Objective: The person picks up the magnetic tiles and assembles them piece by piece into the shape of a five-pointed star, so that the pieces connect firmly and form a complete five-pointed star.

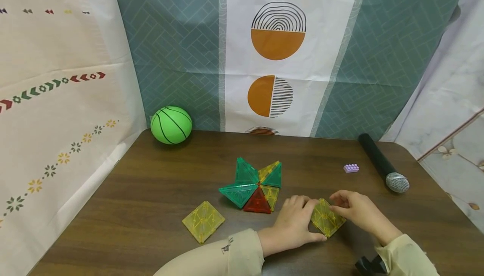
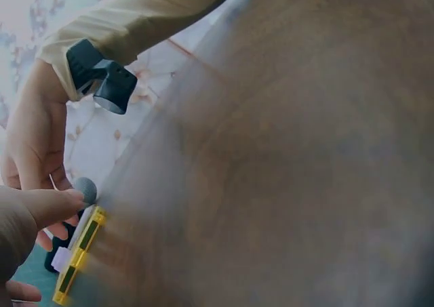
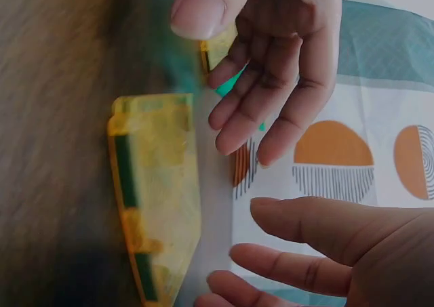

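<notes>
A yellow translucent square of magnetic tiles [image 1: 327, 218] lies diamond-wise on the brown table between both hands. My left hand [image 1: 294, 223] spreads around its left side, index finger right at the upper left edge and thumb close to the near corner. Loosely bent, the right hand's fingers [image 1: 353, 209] sit at the upper right edge. In the right wrist view the square [image 3: 159, 198] stands out between the left hand [image 3: 271, 70] and the right hand [image 3: 325, 253], neither curled round it. A second yellow square [image 1: 203, 222] rests left of the left forearm.
Green, yellow and red triangle tiles [image 1: 257, 200] meet in a fan mid-table. Behind are a green ball [image 1: 171, 125] at the left, a small purple brick [image 1: 351, 168] and a black microphone [image 1: 382, 162] at the right. Patterned cloth [image 1: 181, 57] hangs along the back edge.
</notes>
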Motion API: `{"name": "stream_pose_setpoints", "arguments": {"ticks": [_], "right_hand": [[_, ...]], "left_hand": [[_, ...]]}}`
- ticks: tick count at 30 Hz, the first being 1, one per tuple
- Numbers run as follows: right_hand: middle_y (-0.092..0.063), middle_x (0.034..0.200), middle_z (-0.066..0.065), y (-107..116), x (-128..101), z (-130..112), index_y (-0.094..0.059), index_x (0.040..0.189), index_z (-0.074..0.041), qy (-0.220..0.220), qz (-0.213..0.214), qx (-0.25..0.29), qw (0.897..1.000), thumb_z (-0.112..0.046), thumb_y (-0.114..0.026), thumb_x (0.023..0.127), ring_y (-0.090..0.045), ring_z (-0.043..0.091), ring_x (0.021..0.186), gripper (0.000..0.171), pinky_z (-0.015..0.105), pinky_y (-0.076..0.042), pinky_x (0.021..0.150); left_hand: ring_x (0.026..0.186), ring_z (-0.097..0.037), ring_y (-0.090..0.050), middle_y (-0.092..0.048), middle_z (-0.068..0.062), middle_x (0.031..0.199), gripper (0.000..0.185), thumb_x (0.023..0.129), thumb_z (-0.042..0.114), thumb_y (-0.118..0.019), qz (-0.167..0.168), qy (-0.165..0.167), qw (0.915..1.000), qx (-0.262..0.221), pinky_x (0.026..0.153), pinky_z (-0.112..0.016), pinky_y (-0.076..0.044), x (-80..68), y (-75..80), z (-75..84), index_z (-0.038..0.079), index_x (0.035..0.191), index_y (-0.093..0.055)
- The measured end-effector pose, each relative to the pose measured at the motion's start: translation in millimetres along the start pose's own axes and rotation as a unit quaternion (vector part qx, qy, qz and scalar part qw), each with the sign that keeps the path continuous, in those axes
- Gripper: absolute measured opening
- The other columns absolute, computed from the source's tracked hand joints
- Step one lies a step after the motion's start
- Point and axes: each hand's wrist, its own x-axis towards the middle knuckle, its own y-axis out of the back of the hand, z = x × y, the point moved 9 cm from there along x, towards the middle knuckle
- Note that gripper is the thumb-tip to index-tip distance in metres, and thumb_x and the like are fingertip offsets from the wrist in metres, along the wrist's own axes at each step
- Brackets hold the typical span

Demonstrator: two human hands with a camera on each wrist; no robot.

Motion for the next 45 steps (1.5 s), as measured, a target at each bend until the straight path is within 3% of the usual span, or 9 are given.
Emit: {"name": "stream_pose_setpoints", "arguments": {"ticks": [6, 11, 17, 26, 33, 37, 40, 45], "right_hand": [[-0.066, 0.081, -0.001, -7.2, -0.9, 7.9, -0.068, 0.098, -0.003, -0.005, -0.012, -0.036, 0.999, -0.02, -0.072, 0.083, -0.057, 0.012, 0.073, 0.023, 0.031, -0.047, 0.062], [-0.067, 0.078, -0.001, -12.6, 0.2, 7.9, -0.069, 0.093, -0.004, -0.002, -0.016, -0.042, 0.999, -0.018, -0.073, 0.081, -0.058, 0.012, 0.072, 0.019, 0.032, -0.048, 0.062], [-0.066, 0.077, -0.001, -15.9, -0.6, 8.2, -0.068, 0.093, -0.004, -0.005, -0.025, -0.025, 0.999, -0.017, -0.072, 0.082, -0.057, 0.012, 0.071, 0.018, 0.031, -0.047, 0.061], [-0.067, 0.084, 0.002, -18.7, -3.6, 12.5, -0.066, 0.099, -0.001, 0.0, -0.052, 0.048, 0.998, -0.018, -0.067, 0.087, -0.054, 0.01, 0.07, 0.02, 0.023, -0.045, 0.056], [-0.067, 0.087, 0.005, -16.7, -4.4, 13.3, -0.065, 0.104, 0.004, 0.025, -0.065, 0.117, 0.991, -0.016, -0.062, 0.092, -0.047, 0.003, 0.056, 0.023, 0.023, -0.044, 0.047], [-0.062, 0.083, 0.003, -13.8, -3.2, 10.6, -0.062, 0.114, 0.008, 0.029, -0.065, 0.187, 0.98, -0.016, -0.058, 0.095, -0.045, 0.004, 0.055, 0.03, 0.023, -0.044, 0.048], [-0.06, 0.079, 0.002, -12.3, -2.0, 6.3, -0.055, 0.125, 0.01, 0.034, -0.074, 0.246, 0.966, -0.017, -0.056, 0.097, -0.051, 0.008, 0.059, 0.038, 0.025, -0.045, 0.049], [-0.059, 0.071, -0.001, -10.5, 0.6, -7.1, -0.047, 0.132, 0.013, 0.063, -0.089, 0.302, 0.947, -0.015, -0.054, 0.098, -0.053, 0.007, 0.055, 0.045, 0.026, -0.044, 0.043]], "left_hand": [[0.11, -0.009, -0.051, -0.057, 0.008, 0.116, 0.079, 0.073, 0.069, -0.067, 0.0, -0.009, 0.9989, 0.046, 0.098, -0.026, -0.041, 2.5, -8.1, 4.4, 0.023, 0.135, -0.048], [0.105, -0.008, -0.051, -0.058, 0.008, 0.111, 0.079, 0.073, 0.07, -0.067, 0.022, -0.019, 0.9963, 0.081, 0.096, -0.025, -0.04, 3.8, -10.0, 8.7, 0.022, 0.133, -0.049], [0.102, -0.006, -0.051, -0.058, 0.009, 0.108, 0.079, 0.072, 0.068, -0.069, 0.042, -0.029, 0.9956, 0.079, 0.095, -0.024, -0.039, 4.7, -11.4, 12.3, 0.022, 0.132, -0.05], [0.101, -0.007, -0.05, -0.058, 0.006, 0.111, 0.079, 0.069, 0.061, -0.077, 0.043, -0.016, 0.9989, 0.011, 0.093, -0.023, -0.04, 3.5, -9.7, 9.6, 0.024, 0.133, -0.048], [0.105, -0.006, -0.053, -0.058, 0.005, 0.117, 0.077, 0.072, 0.055, -0.078, 0.037, -0.008, 0.997, -0.068, 0.094, -0.022, -0.043, 2.4, -2.9, 3.9, 0.023, 0.135, -0.048], [0.109, -0.007, -0.053, -0.058, 0.005, 0.12, 0.074, 0.075, 0.053, -0.077, 0.035, 0.011, 0.993, -0.113, 0.096, -0.024, -0.045, 0.7, 4.5, -4.0, 0.021, 0.135, -0.048], [0.111, -0.01, -0.054, -0.058, 0.004, 0.121, 0.071, 0.075, 0.05, -0.077, 0.05, 0.032, 0.9882, -0.141, 0.096, -0.025, -0.046, -1.2, 12.9, -11.8, 0.019, 0.132, -0.05], [0.114, -0.013, -0.053, -0.057, 0.0, 0.123, 0.067, 0.075, 0.047, -0.078, 0.073, 0.069, 0.9741, -0.203, 0.096, -0.026, -0.047, -5.6, 26.0, -25.2, 0.016, 0.128, -0.053]]}}
